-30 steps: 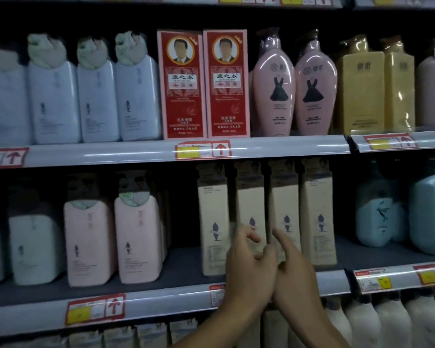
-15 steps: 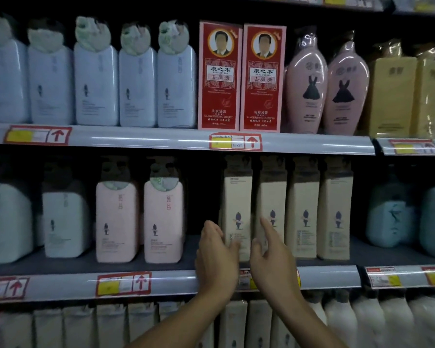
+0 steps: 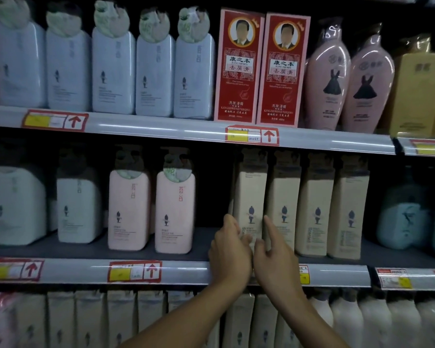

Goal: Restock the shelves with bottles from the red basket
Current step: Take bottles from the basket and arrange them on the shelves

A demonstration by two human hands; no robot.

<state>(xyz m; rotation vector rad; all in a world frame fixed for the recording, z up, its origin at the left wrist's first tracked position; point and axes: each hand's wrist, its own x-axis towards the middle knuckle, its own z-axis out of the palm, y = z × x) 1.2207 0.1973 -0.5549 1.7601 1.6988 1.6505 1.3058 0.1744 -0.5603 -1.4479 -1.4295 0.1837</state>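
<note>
Reaching up to the middle shelf [image 3: 176, 270], we have both hands at the leftmost beige bottle [image 3: 251, 197] of a row of four. Our left hand [image 3: 230, 249] curls its fingers around the bottle's left edge, gripping it low down. Our right hand [image 3: 274, 257] touches the lower front of the same bottle near its right edge, with the index finger stretched upward and the other fingers loosely bent; whether it actually grips we cannot tell. The two hands lie just beside each other, almost touching at the knuckles. The bottle stands upright on the shelf, close against the second beige bottle [image 3: 283, 199] to its right.

Left of this bottle is a dark gap, then two pink bottles [image 3: 151, 209] side by side, and further left two white bottles [image 3: 45, 204]. At the far right of the same shelf stands a pale blue bottle [image 3: 404, 214]. On the shelf above, five pale lilac bottles [image 3: 111, 71] stand in a row, followed by two red boxes [image 3: 259, 69], two rounded pink bottles [image 3: 347, 81] printed with black dresses, and a yellow bottle [image 3: 417, 94]. Red-framed price tags [image 3: 251, 135] with arrows sit on the shelf rails. The shelf below holds more beige and white bottles, blurred. The red basket is out of view.
</note>
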